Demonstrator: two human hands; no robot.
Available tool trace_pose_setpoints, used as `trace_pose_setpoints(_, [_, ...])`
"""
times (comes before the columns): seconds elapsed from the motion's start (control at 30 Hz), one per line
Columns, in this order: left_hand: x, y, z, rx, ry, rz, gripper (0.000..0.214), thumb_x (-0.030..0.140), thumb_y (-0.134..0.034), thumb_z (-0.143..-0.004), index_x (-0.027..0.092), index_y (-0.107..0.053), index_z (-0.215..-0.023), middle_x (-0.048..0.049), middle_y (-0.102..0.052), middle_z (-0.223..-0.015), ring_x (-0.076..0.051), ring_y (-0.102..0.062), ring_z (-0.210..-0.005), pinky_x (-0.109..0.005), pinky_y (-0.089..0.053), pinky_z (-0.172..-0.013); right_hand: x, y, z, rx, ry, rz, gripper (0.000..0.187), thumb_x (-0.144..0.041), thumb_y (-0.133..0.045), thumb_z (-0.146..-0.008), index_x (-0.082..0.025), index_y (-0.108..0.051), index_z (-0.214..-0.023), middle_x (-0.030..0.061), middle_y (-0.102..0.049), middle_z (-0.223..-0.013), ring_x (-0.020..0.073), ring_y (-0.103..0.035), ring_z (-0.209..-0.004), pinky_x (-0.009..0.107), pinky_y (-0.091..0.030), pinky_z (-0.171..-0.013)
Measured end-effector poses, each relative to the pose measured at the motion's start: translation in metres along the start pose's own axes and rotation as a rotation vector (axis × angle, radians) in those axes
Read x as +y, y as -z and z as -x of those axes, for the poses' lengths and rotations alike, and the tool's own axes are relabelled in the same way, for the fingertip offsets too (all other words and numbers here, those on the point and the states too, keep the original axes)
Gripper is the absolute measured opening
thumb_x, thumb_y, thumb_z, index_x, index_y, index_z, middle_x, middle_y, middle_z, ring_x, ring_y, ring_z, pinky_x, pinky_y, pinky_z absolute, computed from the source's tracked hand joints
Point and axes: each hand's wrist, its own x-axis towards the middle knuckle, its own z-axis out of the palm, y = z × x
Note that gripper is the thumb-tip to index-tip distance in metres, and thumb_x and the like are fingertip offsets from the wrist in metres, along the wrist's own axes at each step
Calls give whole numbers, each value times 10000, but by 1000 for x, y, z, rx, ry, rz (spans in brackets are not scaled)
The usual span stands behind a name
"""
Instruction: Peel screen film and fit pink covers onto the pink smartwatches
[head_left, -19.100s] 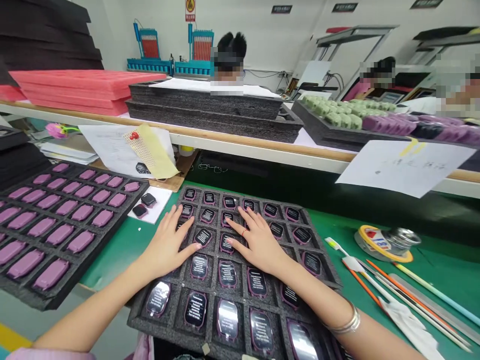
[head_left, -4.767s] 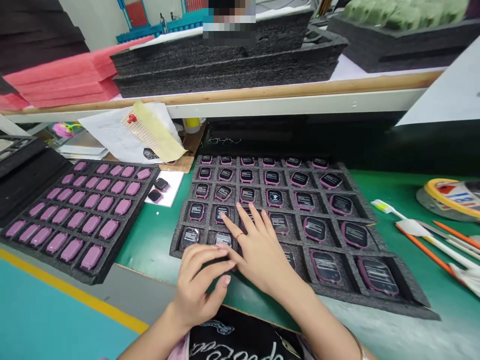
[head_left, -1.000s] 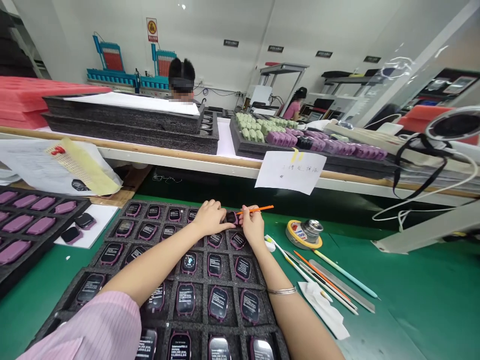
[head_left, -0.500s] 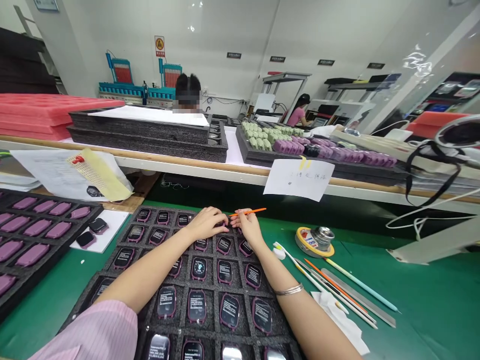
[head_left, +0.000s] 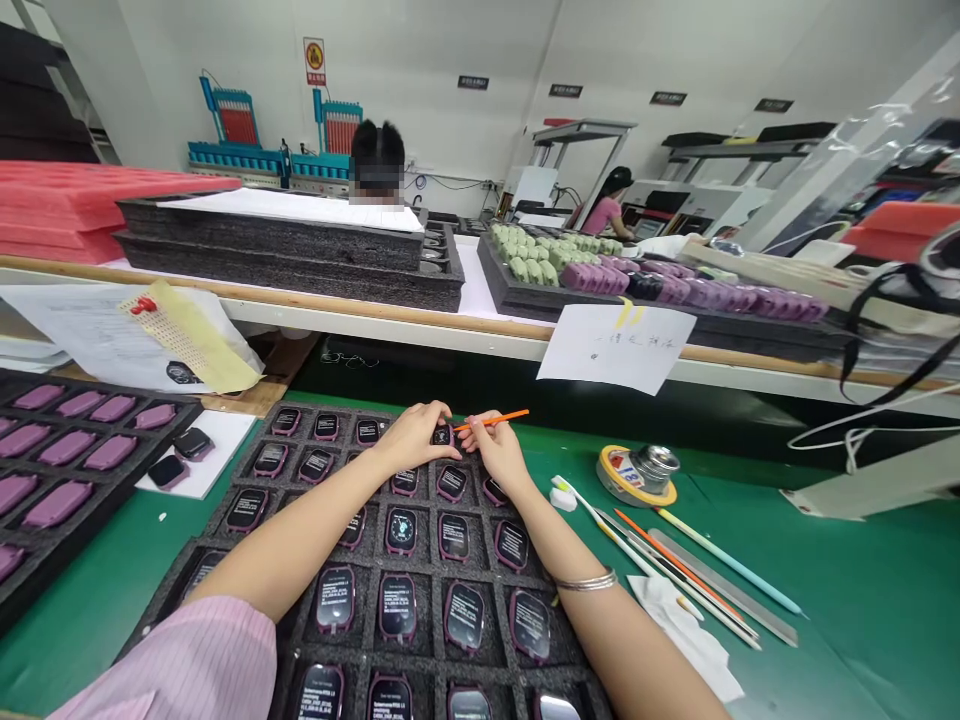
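Observation:
A black foam tray (head_left: 247, 455) on the green mat holds rows of small purple-rimmed watch bodies with black screens. My left hand (head_left: 412, 440) reaches across to the tray's far edge and pinches one watch body (head_left: 442, 435) there. My right hand (head_left: 496, 452) is closed on a thin orange stick (head_left: 495, 420), whose tip meets that watch body. Both forearms lie over the tray, and a silver bracelet (head_left: 589, 581) is on the right wrist.
Right of the tray lie several sticks and brushes (head_left: 675, 570), a white cloth (head_left: 686, 640) and a tape roll with a metal cup (head_left: 637, 473). A second tray of purple parts (head_left: 67, 455) is at left. A shelf (head_left: 450, 335) above carries foam trays; other people sit beyond.
Compared with half a second ago, my left hand has raised the watch body into sight between its fingertips, and the orange stick has dipped slightly toward it. The camera shifted a little.

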Motion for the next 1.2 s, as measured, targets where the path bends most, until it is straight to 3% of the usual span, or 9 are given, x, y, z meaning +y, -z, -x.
trace_pose_setpoints(0.37, [2, 3, 0, 4, -23, -30, 523, 471, -841, -749, 208, -543, -1088, -62, -646, -1047, -272, -612, -1026, -394, -488, -905, 1, -2, 1, -13, 47, 49, 303, -379, -623, -989, -158, -627, -1197, 66, -676, -1110, 177, -681, -891, 361, -600, -765])
trace_pose_setpoints(0.5, [15, 6, 1, 10, -87, -95, 369, 508, -701, -880, 187, -595, -1028, -92, -620, -1083, -276, -564, -1050, -411, -446, -946, -6, -1, 4, 0, 67, 48, 283, -367, -632, -985, -155, -637, -1173, 63, -680, -1096, 173, -681, -882, 355, -601, -758])
trace_pose_setpoints(0.57, [24, 7, 3, -52, -169, -122, 302, 500, -629, -936, 198, -637, -918, -71, -629, -1034, -252, -566, -1022, -382, -431, -945, -13, 2, 6, 20, 79, 36, 274, -366, -632, -985, -154, -641, -1157, 58, -683, -1077, 168, -680, -864, 348, -601, -746])
trace_pose_setpoints(0.67, [34, 10, 12, -208, -313, -151, 301, 509, -675, -905, 220, -683, -823, -27, -648, -910, -218, -590, -956, -332, -428, -918, -23, 7, 16, 73, 101, 1, 284, -387, -616, -993, -150, -639, -1148, 50, -684, -1039, 158, -677, -828, 336, -596, -728])
trace_pose_setpoints(0.83, [40, 15, 32, -285, -378, -231, 315, 510, -651, -921, 279, -718, -1124, -59, -632, -1024, -253, -567, -1016, -385, -415, -951, -26, 2, 47, 129, 137, -47, 286, -412, -596, -1003, -146, -644, -1097, 32, -683, -961, 134, -661, -748, 302, -582, -673])
trace_pose_setpoints(1.03, [42, 15, 45, -232, -317, -268, 426, 582, -631, -905, 230, -704, -1135, -94, -631, -1061, -291, -546, -1073, -422, -430, -960, -22, -7, 71, 175, 202, -54, 267, -408, -602, -998, -150, -648, -1044, 18, -677, -911, 131, -653, -731, 304, -575, -681])
trace_pose_setpoints(1.2, [36, 20, 50, -189, -260, -196, 391, 542, -678, -890, 232, -694, -1128, -70, -672, -1067, -247, -578, -1069, -367, -447, -974, -23, -3, 74, 206, 220, -33, 290, -437, -593, -998, -151, -639, -984, 0, -659, -841, 125, -637, -691, 294, -556, -660])
